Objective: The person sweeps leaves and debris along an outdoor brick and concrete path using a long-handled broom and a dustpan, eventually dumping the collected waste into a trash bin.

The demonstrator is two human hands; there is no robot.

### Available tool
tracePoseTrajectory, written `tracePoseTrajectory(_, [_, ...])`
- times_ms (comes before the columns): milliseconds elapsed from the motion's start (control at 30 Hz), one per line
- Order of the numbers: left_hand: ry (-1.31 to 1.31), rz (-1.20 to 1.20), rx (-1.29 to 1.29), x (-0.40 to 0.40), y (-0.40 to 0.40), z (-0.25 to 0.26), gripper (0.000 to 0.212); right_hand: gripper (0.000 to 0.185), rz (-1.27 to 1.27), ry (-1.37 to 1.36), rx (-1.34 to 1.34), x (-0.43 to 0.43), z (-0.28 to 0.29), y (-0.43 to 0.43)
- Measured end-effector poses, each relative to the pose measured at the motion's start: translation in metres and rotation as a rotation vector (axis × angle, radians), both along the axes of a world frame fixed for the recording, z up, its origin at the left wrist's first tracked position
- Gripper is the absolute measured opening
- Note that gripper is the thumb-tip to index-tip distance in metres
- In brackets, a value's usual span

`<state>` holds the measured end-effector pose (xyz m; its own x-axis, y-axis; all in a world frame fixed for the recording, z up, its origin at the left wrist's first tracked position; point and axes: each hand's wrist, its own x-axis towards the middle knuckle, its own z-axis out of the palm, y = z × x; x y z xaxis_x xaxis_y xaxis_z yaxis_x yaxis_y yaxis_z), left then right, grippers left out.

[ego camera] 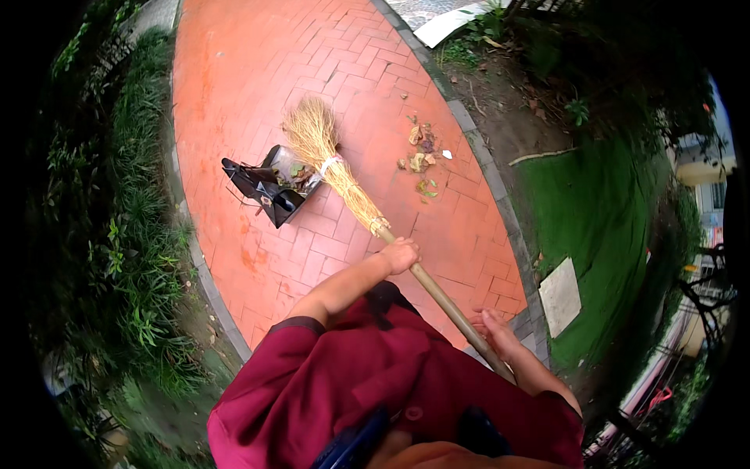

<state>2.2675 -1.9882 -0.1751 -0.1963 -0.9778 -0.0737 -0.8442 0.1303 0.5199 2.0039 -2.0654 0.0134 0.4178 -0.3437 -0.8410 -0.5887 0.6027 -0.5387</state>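
Observation:
My left hand (401, 255) is closed around the wooden handle of a straw broom (348, 193), just below its bound bristles. Farther down the handle, my right hand (495, 331) lies against the stick with its fingers partly spread; whether it grips is unclear. The broom head points away from me and overlaps the right edge of a black dustpan (284, 202). Leaves and litter lie inside the dustpan. Right of the broom, a loose pile of dry leaves (419, 161) rests on the pavement, with a small white scrap (447, 154) beside it.
Red brick paving (328, 234) runs between grey stone kerbs (495, 193). Grass and shrubs (140, 234) border the left side. On the right are bare soil, green matting (592, 205) and a pale flat slab (561, 297). A white board (448, 26) lies by the far right kerb.

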Motion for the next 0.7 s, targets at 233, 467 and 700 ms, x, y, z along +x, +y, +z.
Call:
tracePoseTrajectory(233, [0.277, 0.085, -0.082, 0.055, -0.007, 0.034, 0.011, 0.051, 0.292, 0.003, -0.101, 0.16, -0.06, -0.034])
tracePoseTrajectory(467, [0.607, 0.108, -0.22, 0.155, 0.041, 0.102, 0.034, 0.055, -0.115, 0.037, 0.508, 0.309, -0.133, -0.003])
tracePoseTrajectory(700, [0.016, 1.148, -0.034, 0.353, 0.155, -0.005, 0.041, 0.072, 0.443, 0.197, 0.178, 0.384, -0.116, 0.064])
